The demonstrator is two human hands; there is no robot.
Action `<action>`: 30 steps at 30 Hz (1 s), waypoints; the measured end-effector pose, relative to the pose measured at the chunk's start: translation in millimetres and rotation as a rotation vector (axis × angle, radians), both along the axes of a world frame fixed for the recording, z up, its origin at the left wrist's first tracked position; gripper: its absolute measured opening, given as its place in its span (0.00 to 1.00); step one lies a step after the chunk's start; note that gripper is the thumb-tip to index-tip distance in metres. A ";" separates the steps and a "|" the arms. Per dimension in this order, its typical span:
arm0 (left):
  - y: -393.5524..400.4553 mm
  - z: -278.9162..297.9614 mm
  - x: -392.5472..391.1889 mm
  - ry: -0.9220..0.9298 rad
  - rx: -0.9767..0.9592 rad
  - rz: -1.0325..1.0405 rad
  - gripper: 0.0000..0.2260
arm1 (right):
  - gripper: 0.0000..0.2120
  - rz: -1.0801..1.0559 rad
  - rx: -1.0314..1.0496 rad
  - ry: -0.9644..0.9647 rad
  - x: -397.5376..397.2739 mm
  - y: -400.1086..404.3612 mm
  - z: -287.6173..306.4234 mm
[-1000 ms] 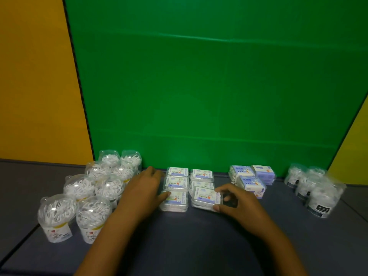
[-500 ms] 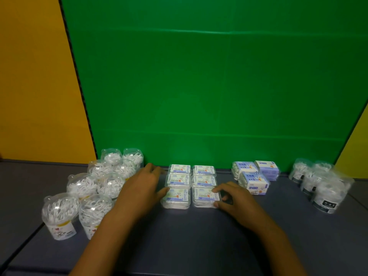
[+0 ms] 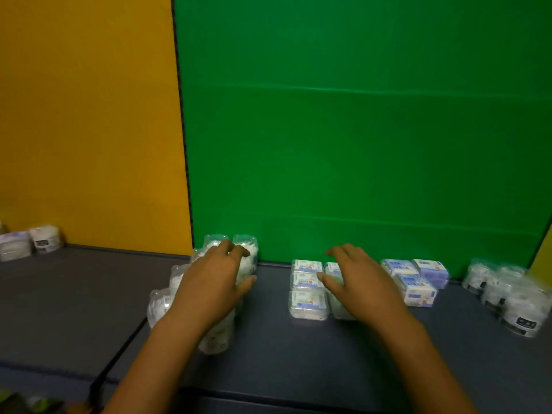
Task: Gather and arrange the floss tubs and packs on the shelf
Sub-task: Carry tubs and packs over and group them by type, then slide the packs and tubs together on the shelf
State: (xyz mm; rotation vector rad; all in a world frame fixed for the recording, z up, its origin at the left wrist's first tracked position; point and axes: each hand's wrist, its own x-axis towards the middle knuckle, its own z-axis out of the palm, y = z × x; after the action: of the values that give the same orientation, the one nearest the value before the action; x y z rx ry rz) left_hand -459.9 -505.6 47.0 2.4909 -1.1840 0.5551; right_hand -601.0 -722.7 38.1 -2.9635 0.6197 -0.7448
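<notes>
The head view shows clear flat floss packs (image 3: 307,294) lying in two rows on the dark shelf (image 3: 298,354), reaching back to the foot of the green backdrop (image 3: 358,144). The right hand (image 3: 361,282) hangs over the right-hand row of these packs, fingers spread and relaxed, grasping nothing. Left of the packs stands a cluster of clear round floss tubs (image 3: 245,249); the left hand (image 3: 212,282) is over them, fingers loosely extended toward the back tubs, and whether it touches them is lost in blur. Just right of the packs sit purple-labelled packs (image 3: 415,282), and farther right a group of dark-labelled tubs (image 3: 513,297). Far left of the packs, against the yellow wall (image 3: 89,115), are a few more white containers (image 3: 30,243).
</notes>
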 end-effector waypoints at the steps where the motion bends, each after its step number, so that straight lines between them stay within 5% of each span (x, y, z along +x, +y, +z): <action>1: 15.3 0.9 2.1 -0.009 -0.004 0.017 0.23 | 0.23 0.008 -0.015 -0.009 4.8 13.6 2.7; 20: 360.5 -2.3 44.1 0.071 0.026 0.464 0.24 | 0.26 0.421 -0.028 0.047 134.5 309.1 10.1; 30: 459.8 -14.5 84.6 0.096 -0.019 0.612 0.25 | 0.28 0.583 -0.021 0.067 211.3 409.8 17.8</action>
State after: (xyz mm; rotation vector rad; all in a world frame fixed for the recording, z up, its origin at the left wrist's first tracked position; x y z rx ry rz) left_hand -375.3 -45.8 32.5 2.8111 -0.3587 0.5744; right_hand -389.7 -312.9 55.8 -2.9442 -0.2558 -0.5922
